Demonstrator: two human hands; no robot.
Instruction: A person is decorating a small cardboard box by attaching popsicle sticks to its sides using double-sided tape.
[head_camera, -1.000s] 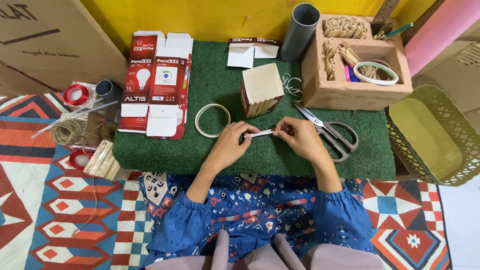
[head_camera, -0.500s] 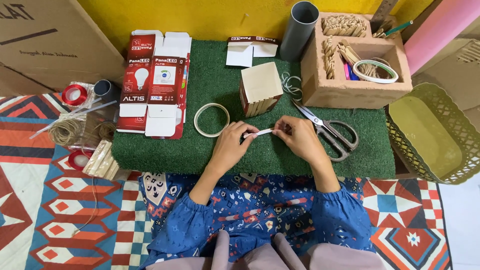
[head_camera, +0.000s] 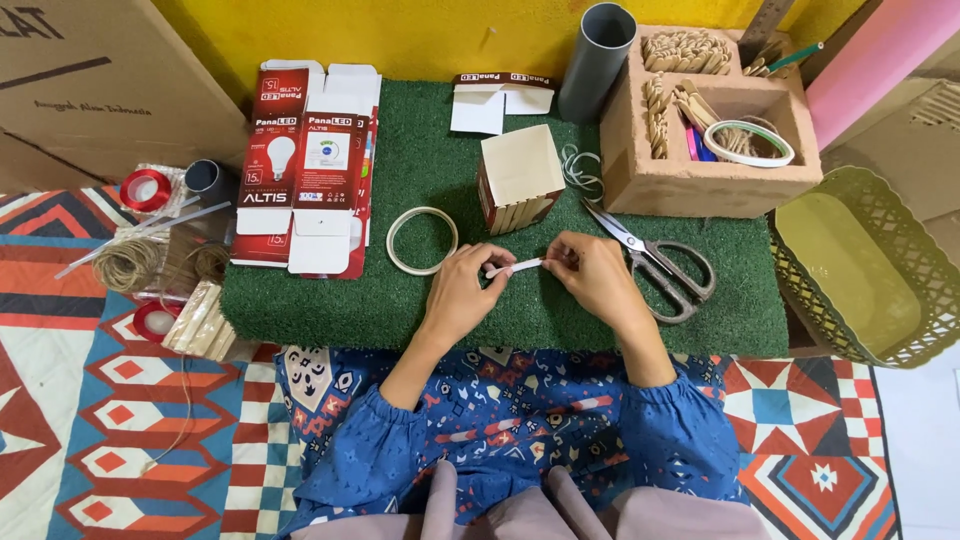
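A thin strip is being held between both hands over the green mat.

The strip (head_camera: 516, 266) is being pinched at its ends, the left hand (head_camera: 462, 290) closed on one end with thumb and fingertips, the right hand (head_camera: 590, 275) closed on the other. It is judged to be light and thin, easily bent or creased, so it is best being gripped gently at the ends rather than the middle. A tape ring (head_camera: 422, 240) is lying just beyond the left hand, a small box (head_camera: 520, 180) is standing just beyond both hands, and scissors (head_camera: 655, 262) are lying beside the right hand on the mat (head_camera: 440, 310).
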